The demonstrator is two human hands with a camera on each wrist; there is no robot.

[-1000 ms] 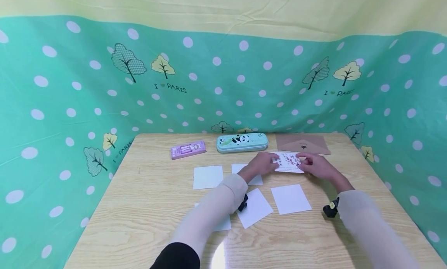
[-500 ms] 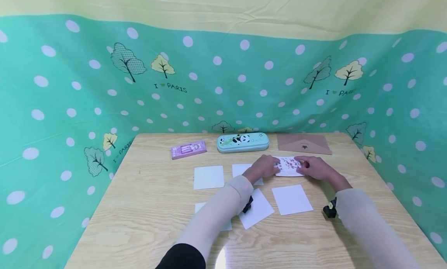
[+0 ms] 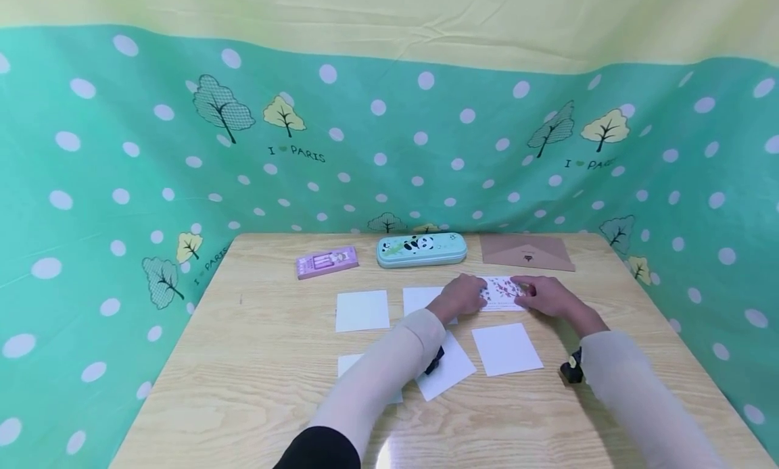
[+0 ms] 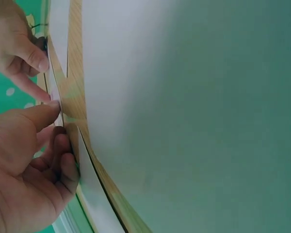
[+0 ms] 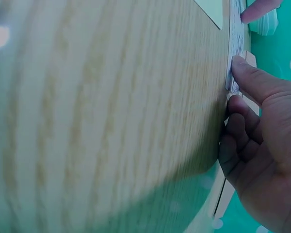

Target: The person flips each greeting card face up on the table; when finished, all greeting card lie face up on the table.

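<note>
A white card point(image 3: 502, 294) printed with red blossoms on branches is held at both ends, just right of the table's middle. My left hand point(image 3: 464, 295) grips its left end, thumb on the near side. At the opposite end, my right hand point(image 3: 546, 295) pinches it between thumb and fingers. The right wrist view shows that thumb point(image 5: 252, 80) on the printed face and the other fingers curled beneath. The card looks flat, on or very close to the tabletop; I cannot tell which. A white square sheet point(image 3: 507, 349) lies nearer to me, and another point(image 3: 418, 295) is partly under my left forearm.
Further white squares lie to the left point(image 3: 362, 311) and nearer to me point(image 3: 450, 371). Along the back edge stand a purple box point(image 3: 327, 261), a mint panda pencil case point(image 3: 422, 250) and a brown envelope point(image 3: 527, 252). A dotted green curtain point(image 3: 420, 138) encloses the table.
Both hands have drawn the blossom card a short way toward me, away from the brown envelope. It has stayed held at both ends; the other objects have not moved.
</note>
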